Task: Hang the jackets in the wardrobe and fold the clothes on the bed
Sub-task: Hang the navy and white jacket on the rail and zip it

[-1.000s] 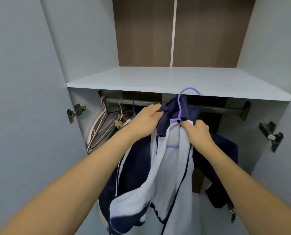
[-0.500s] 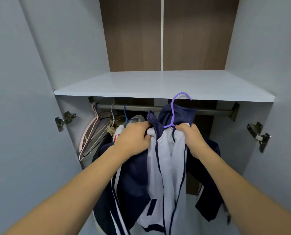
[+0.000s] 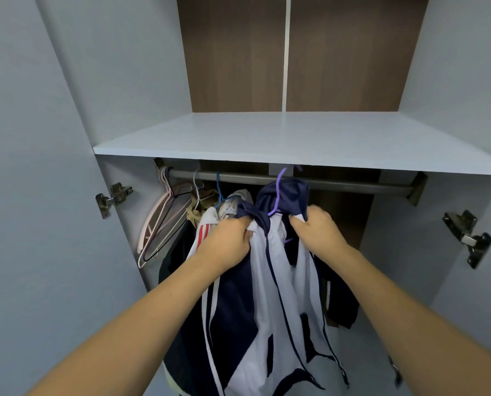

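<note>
A navy and white jacket hangs on a purple hanger in front of me, inside the open wardrobe. The hanger's hook reaches up to the grey rail just under the shelf; whether it rests on the rail I cannot tell. My left hand grips the jacket's left shoulder near the collar. My right hand grips the right shoulder. The jacket's lower part drops out of view at the bottom.
A white shelf lies right above the rail. Several bare hangers crowd the rail's left end, beside a jacket with red stripes on a blue hanger. Door hinges stick out on both sides.
Both hands have lifted the jacket and carried it forward into the wardrobe, so the purple hook has gone from below the shelf edge up to the rail.
</note>
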`<state>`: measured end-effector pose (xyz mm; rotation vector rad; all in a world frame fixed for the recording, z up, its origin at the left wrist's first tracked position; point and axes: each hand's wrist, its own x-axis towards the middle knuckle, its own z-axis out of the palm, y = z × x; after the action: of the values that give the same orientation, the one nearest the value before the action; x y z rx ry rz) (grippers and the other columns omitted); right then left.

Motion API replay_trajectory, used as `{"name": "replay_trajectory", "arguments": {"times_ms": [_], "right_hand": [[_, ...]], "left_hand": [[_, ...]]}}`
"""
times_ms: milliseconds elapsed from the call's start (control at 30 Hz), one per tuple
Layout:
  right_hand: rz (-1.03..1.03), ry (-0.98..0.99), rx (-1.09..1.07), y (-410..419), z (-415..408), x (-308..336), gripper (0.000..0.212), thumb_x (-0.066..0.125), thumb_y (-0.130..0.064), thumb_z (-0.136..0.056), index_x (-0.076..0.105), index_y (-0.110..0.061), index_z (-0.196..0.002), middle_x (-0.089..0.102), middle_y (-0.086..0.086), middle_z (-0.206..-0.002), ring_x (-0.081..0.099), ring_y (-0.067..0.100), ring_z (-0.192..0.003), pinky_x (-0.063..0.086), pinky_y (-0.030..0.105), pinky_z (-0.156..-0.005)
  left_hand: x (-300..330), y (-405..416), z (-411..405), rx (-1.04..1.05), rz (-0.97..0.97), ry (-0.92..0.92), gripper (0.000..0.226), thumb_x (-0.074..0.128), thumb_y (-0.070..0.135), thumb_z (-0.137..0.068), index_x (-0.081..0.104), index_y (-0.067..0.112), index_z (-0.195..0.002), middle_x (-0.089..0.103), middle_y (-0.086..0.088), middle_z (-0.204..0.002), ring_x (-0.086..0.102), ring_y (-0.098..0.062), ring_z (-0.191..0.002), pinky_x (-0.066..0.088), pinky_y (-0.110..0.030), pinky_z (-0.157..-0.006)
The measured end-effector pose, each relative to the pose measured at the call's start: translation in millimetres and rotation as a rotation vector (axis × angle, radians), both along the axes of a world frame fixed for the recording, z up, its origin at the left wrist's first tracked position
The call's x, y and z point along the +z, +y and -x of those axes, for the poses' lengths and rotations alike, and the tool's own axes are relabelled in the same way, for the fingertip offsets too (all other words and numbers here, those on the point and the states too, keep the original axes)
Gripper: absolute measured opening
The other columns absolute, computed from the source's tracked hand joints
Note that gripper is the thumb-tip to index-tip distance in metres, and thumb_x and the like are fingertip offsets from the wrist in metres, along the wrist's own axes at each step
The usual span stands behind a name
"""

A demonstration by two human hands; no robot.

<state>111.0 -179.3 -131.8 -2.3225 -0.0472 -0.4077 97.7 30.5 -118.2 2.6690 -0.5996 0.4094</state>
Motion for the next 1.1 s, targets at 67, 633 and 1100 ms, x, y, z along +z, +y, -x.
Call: {"name": "replay_trajectory", "arguments": {"times_ms": [67,633,1100], "right_hand": [[0.030,0.096,0.016,5.2,-4.7,-3.9,0.029,0.050,-0.037,-0.096,0.060,-0.011,-0.088,0.064,0.008,-0.085,0.061,0.028,-0.077,0.048,0.036,-0.065],[0.039,-0.034,0.077,46.6,-120.6,-56.5,0.018,0.048,0.002,-0.089,0.054,-0.008,-0.075,0.048,0.006,-0.086,0.052,0.023,-0.073,0.040,0.022,-0.057],[0.106,-0.252,-0.041,55.2,-202.1,-236.7,0.018,0.043,0.001,-0.090,0.059,-0.002,-0.098,0.038,0.006,-0.103,0.051,0.027,-0.077,0.047,0.035,-0.069]], "left_hand": [[-2.7,4.0,-6.8,0.031,-0.012,0.026,0.018,0.045,0.012,-0.096,0.061,0.007,-0.099,0.054,-0.008,-0.085,0.052,-0.032,-0.093,0.034,-0.034,-0.073],[-13.5,-16.8,-119.2,0.348,0.143,0.183,0.027,0.041,0.006,-0.096,0.060,0.004,-0.117,0.062,-0.018,-0.120,0.059,-0.034,-0.110,0.037,-0.029,-0.076],[-178.3,-6.7,-182.8,0.483,-0.452,-0.670,0.056,0.032,0.018,-0.095,0.024,0.006,-0.149,0.044,-0.014,-0.135,0.048,-0.032,-0.116,0.040,-0.041,-0.092]]}}
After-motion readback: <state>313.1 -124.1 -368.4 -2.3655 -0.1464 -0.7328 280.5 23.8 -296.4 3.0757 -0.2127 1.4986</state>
